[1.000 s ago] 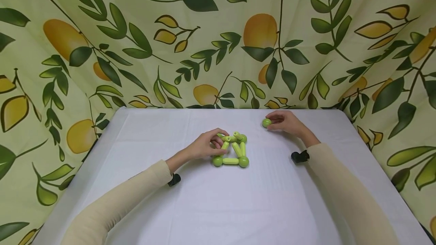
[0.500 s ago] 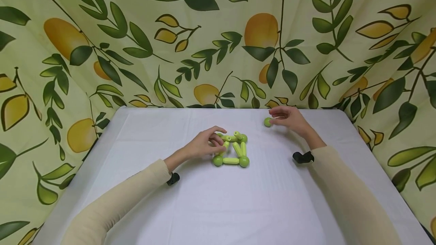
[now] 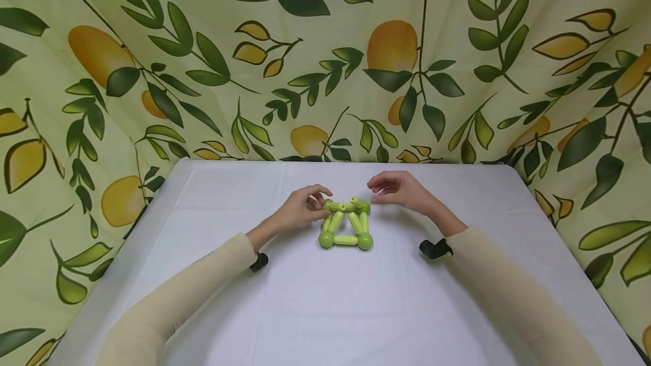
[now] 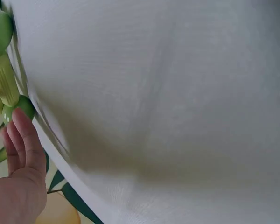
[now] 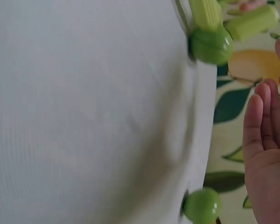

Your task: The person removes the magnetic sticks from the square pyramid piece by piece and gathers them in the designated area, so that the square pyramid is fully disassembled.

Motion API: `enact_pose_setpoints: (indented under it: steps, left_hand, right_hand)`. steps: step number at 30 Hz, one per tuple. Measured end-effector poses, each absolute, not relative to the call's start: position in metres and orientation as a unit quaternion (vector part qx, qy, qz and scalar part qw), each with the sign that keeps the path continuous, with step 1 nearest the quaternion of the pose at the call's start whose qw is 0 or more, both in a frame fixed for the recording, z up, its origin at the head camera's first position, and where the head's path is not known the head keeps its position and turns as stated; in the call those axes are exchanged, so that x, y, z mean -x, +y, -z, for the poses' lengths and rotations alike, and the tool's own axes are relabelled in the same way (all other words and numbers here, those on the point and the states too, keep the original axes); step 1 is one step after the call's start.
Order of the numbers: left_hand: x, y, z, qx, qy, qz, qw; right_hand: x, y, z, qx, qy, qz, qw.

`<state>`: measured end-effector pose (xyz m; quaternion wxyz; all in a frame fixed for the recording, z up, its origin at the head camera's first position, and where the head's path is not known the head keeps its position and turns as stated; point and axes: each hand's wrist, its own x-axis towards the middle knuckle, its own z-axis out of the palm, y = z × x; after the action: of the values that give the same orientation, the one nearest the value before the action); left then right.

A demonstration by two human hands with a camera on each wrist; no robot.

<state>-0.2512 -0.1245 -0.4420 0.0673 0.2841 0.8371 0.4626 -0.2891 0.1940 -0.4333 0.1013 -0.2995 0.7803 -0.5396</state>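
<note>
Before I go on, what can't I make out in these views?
Loose ball: head view, hidden behind the right hand.
Green frame: left wrist view, cut off by the left edge.
Whether the left hand touches the frame: left wrist view, its fingers overlap a corner ball.

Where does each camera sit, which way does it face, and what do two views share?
Head: on the head, facing forward and down at the table, toy frame and curtain; left hand, right hand and sleeves show.
Left wrist: on that wrist, facing the table, frame at left; left hand shows.
Right wrist: on that wrist, facing the table, frame and separate ball at right; right hand shows.
Both wrist views share the frame.
</note>
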Motion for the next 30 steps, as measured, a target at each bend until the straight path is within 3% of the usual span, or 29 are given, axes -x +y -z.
enact_pose_setpoints:
  steps: [14, 30]
  left_hand:
    - [0.268, -0.121, 0.448, -0.261, 0.85, -0.446, 0.102]
    - [0.269, -0.122, 0.449, -0.263, 0.846, -0.449, 0.118]
  right_hand:
    - [0.285, 0.161, 0.449, 0.305, 0.807, 0.491, 0.12]
    - [0.288, 0.16, 0.45, 0.318, 0.818, 0.466, 0.113]
